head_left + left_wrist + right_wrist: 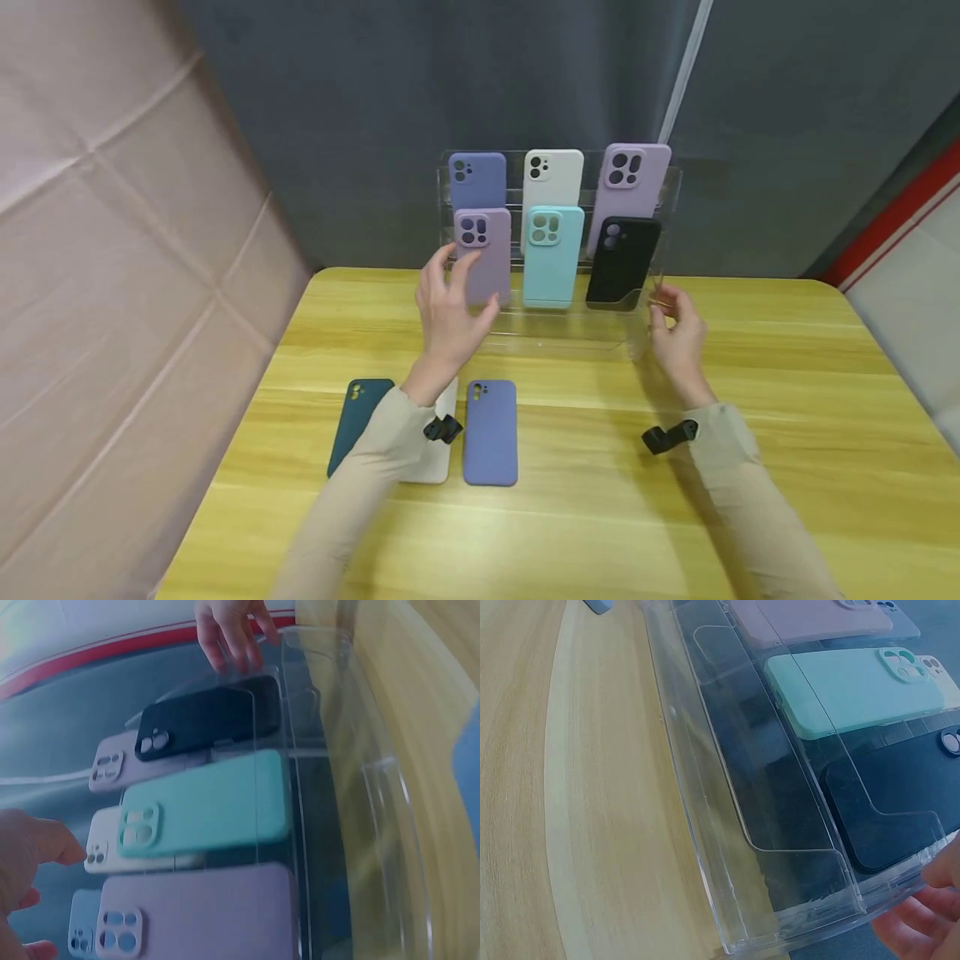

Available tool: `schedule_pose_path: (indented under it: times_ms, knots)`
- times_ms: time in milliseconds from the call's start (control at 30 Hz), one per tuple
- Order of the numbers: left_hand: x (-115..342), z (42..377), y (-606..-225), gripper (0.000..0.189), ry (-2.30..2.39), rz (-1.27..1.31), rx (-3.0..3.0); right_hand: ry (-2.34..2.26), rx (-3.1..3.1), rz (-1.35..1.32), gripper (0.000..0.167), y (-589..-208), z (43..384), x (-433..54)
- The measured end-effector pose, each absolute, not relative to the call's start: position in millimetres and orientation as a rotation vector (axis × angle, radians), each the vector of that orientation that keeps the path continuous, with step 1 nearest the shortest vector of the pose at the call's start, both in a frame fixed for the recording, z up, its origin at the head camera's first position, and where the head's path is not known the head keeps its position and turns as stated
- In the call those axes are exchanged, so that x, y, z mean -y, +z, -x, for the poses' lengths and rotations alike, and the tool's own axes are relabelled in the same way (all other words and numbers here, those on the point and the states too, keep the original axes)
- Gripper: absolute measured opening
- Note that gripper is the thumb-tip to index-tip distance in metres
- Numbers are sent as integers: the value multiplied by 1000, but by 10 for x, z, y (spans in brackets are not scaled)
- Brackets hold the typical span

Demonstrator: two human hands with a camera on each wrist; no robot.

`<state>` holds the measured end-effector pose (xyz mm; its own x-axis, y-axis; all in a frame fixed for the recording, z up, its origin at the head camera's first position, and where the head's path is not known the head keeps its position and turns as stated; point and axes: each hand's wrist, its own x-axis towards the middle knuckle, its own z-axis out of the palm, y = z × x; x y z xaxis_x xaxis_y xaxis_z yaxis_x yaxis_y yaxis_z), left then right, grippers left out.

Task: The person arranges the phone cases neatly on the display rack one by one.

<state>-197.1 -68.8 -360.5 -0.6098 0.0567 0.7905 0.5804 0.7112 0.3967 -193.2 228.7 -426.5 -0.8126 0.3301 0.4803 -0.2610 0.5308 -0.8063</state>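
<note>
The front lilac case [491, 271] stands in the clear rack [555, 337], front row, left, long axis upright, camera end up. Beside it stand the turquoise case [553, 268] and black case [628, 258]; behind, the blue case [480, 192], white case [553, 183] and back lilac case [626, 204]. The left hand [450, 310] is spread at the front lilac case; I cannot tell if they touch. The right hand [678, 329] pinches the rack's right end. A green case [364, 412] lies on the table [585, 500].

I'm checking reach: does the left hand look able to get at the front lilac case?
Likely yes: the left hand is open by the front lilac case, no other case blocks it, and its camera end rises above the lip of the clear stand.
</note>
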Motion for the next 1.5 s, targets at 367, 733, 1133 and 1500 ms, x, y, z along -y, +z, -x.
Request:
schedule_pose_path:
  times_ms: [367,733,1133,1500]
  knots:
    - [1235,1850,-3775,54,-774,376,2209,1243,2166,34,25,-4285,1932,-2313]
    - [1592,1738,-3949,54,-827,306,2261,1233,2179,50,24,-4274,1932,-2294]
    - [1878,1530,-4135,55,-895,190,2380,1219,2179,54,24,-4287,1942,-2295]
    - [2109,1339,-4301,65,-816,-7,2770,1213,2190,61,24,-4278,1931,-2285]
